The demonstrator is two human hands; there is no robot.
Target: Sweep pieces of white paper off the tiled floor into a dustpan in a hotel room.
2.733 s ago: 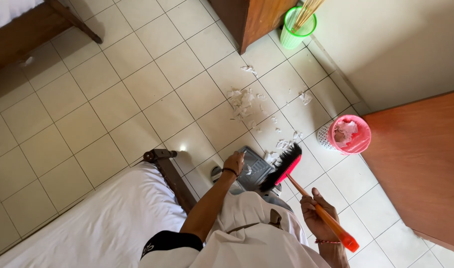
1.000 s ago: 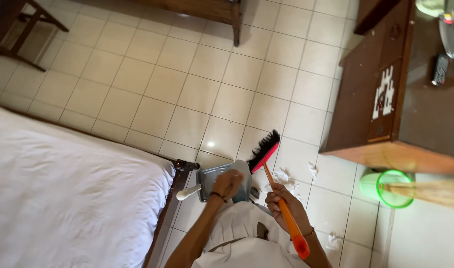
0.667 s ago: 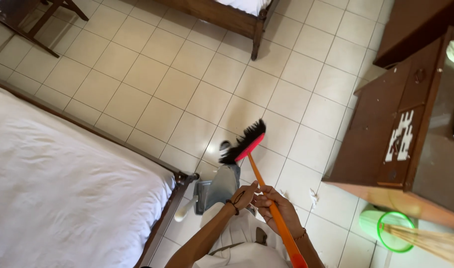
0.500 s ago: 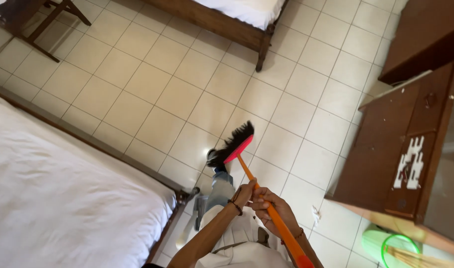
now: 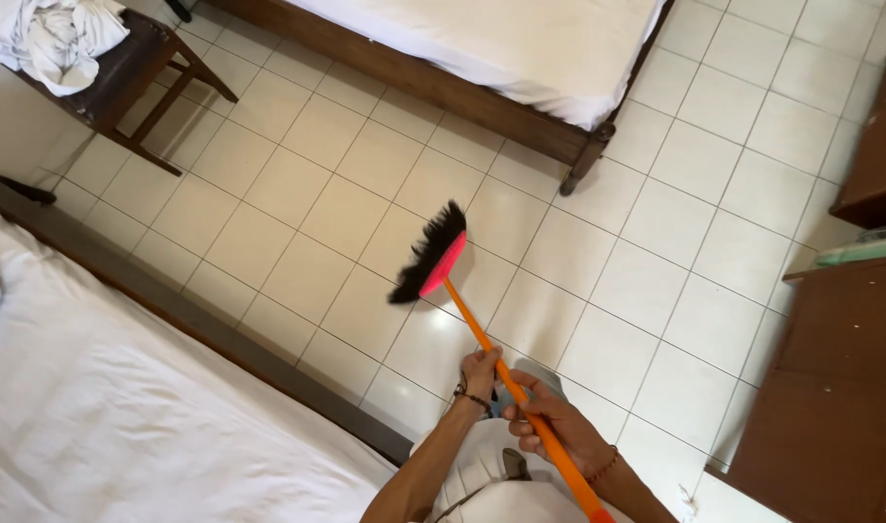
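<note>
Seen from above, the right hand [image 5: 549, 431] has its grip closed around the orange handle of a broom [image 5: 467, 315], low on the shaft. The left hand [image 5: 481, 373] grips it higher, also holding a grey dustpan [image 5: 535, 378] beneath. The black bristles hang above the tiled floor [image 5: 297, 184], between a near bed [image 5: 104, 407] and a far bed [image 5: 520, 48].

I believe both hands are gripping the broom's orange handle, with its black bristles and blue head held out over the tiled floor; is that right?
Not quite: the head view shows the broom has a pink head, not blue. The rest holds: the left hand and right hand both grip the orange handle, and the black bristles are out over the tiled floor.
</note>
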